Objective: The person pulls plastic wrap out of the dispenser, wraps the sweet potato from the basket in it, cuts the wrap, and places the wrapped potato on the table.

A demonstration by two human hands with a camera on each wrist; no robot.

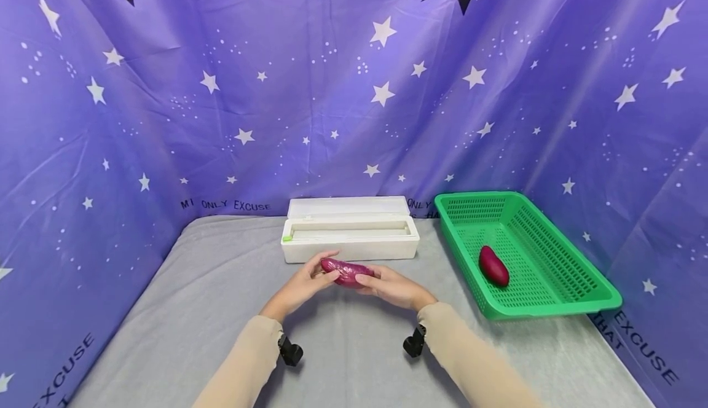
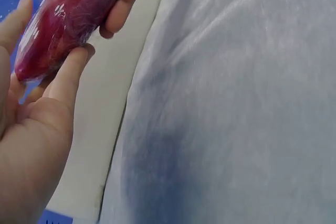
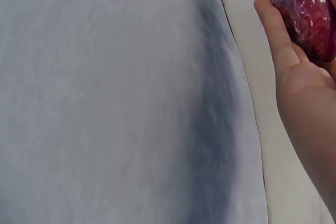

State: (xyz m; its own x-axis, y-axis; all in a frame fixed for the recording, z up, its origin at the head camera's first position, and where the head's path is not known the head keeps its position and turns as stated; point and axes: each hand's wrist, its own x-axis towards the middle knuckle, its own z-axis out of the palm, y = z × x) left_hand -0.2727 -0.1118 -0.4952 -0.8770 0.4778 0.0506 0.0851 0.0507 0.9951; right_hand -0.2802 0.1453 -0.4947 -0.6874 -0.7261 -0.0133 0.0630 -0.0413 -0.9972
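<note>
A purple-red sweet potato [image 1: 346, 272], wrapped in shiny clear plastic film, is held up above the table between both hands. At its left end my left hand [image 1: 301, 284] grips it with the thumb on the near side. My right hand [image 1: 397, 287] holds the other end, its thumb laid across the front. Both wrist views show wrinkled film over the wrapped sweet potato [image 2: 71, 17], [image 3: 304, 11]. Just behind the hands stands a white cling film dispenser box [image 1: 354, 251] with its lid raised.
At the right, a green plastic basket [image 1: 544, 311] contains another purple-red sweet potato [image 1: 494, 266] without visible film. A light green piece [image 1: 287, 238] sits at the dispenser's left end. Grey cloth [image 1: 221, 273] covers the table; a starry purple curtain [image 1: 310, 101] surrounds it.
</note>
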